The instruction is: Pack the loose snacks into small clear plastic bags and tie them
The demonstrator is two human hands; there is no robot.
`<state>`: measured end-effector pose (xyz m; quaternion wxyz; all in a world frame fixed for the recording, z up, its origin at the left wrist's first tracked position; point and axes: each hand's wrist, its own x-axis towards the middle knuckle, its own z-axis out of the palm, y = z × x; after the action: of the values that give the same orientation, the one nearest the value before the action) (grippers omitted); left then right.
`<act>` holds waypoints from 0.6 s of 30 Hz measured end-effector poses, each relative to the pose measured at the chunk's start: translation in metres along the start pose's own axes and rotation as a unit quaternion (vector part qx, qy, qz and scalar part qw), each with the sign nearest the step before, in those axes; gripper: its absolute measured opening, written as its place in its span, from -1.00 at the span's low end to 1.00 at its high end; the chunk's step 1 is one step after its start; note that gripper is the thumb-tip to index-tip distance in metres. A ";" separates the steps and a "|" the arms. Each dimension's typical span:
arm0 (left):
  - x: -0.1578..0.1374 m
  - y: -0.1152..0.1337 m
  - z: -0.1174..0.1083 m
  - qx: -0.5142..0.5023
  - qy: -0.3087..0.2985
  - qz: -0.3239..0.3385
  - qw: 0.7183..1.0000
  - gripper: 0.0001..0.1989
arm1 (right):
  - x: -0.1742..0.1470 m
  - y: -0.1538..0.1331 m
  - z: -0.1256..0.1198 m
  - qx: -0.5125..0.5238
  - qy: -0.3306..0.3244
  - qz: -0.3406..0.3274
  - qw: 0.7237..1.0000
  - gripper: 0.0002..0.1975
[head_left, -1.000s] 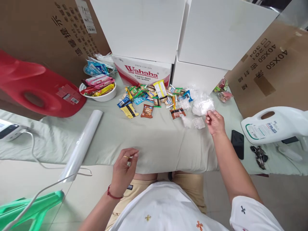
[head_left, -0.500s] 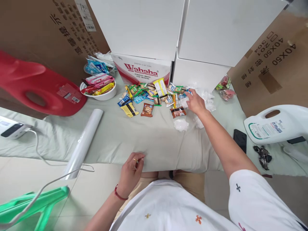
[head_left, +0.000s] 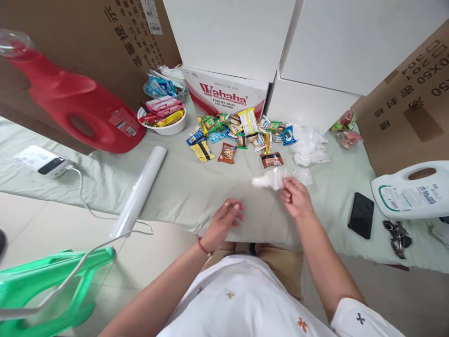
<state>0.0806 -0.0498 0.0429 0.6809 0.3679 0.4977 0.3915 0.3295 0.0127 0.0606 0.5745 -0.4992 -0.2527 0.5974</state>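
My right hand point(head_left: 296, 196) pinches a crumpled clear plastic bag point(head_left: 270, 179), which stretches leftward over the cloth and is partly blurred. Apart from it, my left hand point(head_left: 224, 222) hovers near the front edge, fingers loosely curled and spaced, holding nothing. Beyond the hands lies a pile of small wrapped snacks point(head_left: 242, 128). A brown cookie packet point(head_left: 227, 153), a yellow packet point(head_left: 202, 151) and a dark brown packet point(head_left: 271, 159) lie at its near side. Right of the pile, more clear plastic bags point(head_left: 308, 147) are heaped, with another bag point(head_left: 303, 176) closer to my right hand.
Left stand a white bowl point(head_left: 168, 127) of snacks, a red jug point(head_left: 87, 110) and a white roll point(head_left: 140, 189). A Wahaba-like printed carton point(head_left: 224, 93) backs the pile. Rightward are a phone point(head_left: 361, 215), keys point(head_left: 398, 238) and a white detergent bottle point(head_left: 414, 192).
My right hand has come back from the snack pile toward me, now with a plastic bag in it. My left hand has risen and moved right over the cloth. The view has shifted.
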 end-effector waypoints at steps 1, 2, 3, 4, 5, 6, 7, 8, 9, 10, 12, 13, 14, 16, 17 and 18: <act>0.007 0.002 0.010 -0.054 -0.027 -0.030 0.998 -0.44 | -0.019 0.015 0.006 0.015 -0.001 0.027 1.000 -0.57; 0.014 0.004 0.019 -0.099 -0.048 -0.058 0.992 -0.39 | -0.034 0.028 0.012 0.023 0.001 0.048 0.999 -0.58; 0.020 0.004 0.027 -0.133 -0.062 -0.085 0.985 -0.36 | -0.047 0.039 0.016 0.027 0.001 0.063 0.998 -0.59; 0.025 0.003 0.032 -0.153 -0.070 -0.103 0.980 -0.36 | -0.057 0.048 0.019 0.029 0.002 0.073 0.997 -0.59; 0.029 0.001 0.036 -0.159 -0.071 -0.113 0.978 -0.37 | -0.065 0.054 0.020 0.030 0.002 0.079 0.996 -0.60; 0.031 -0.002 0.037 -0.153 -0.065 -0.115 0.979 -0.40 | -0.070 0.058 0.019 0.032 0.000 0.081 0.996 -0.61; 0.033 -0.005 0.038 -0.142 -0.055 -0.111 0.982 -0.43 | -0.073 0.059 0.016 0.035 -0.001 0.081 0.996 -0.61; 0.033 -0.008 0.037 -0.130 -0.042 -0.104 0.985 -0.46 | -0.075 0.058 0.013 0.040 -0.002 0.079 0.996 -0.62; 0.033 -0.011 0.036 -0.120 -0.029 -0.100 0.987 -0.48 | -0.076 0.057 0.008 0.048 -0.001 0.076 0.996 -0.63; 0.031 -0.012 0.034 -0.114 -0.016 -0.096 0.989 -0.50 | -0.077 0.054 0.003 0.056 0.000 0.073 0.996 -0.64; 0.025 -0.013 0.032 -0.109 0.006 -0.089 0.990 -0.49 | -0.078 0.051 -0.005 0.076 0.004 0.068 0.995 -0.66; 0.021 -0.012 0.032 -0.106 0.015 -0.086 0.991 -0.48 | -0.079 0.051 -0.009 0.087 0.006 0.067 0.994 -0.67; 0.017 -0.011 0.032 -0.102 0.021 -0.085 0.991 -0.47 | -0.080 0.051 -0.011 0.097 0.008 0.067 0.993 -0.67; 0.006 -0.008 0.035 -0.093 0.016 -0.093 0.991 -0.45 | -0.082 0.056 -0.012 0.118 0.006 0.075 0.990 -0.67; 0.002 -0.007 0.037 -0.089 0.002 -0.102 0.991 -0.43 | -0.084 0.059 -0.011 0.127 0.001 0.085 0.988 -0.66; -0.002 -0.006 0.039 -0.087 -0.022 -0.111 0.990 -0.42 | -0.086 0.063 -0.009 0.132 -0.006 0.099 0.986 -0.65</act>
<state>0.1188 -0.0590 0.0473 0.7604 0.2583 0.4844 0.3469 0.2963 -0.0836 0.0287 0.5719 -0.4383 -0.1242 0.6821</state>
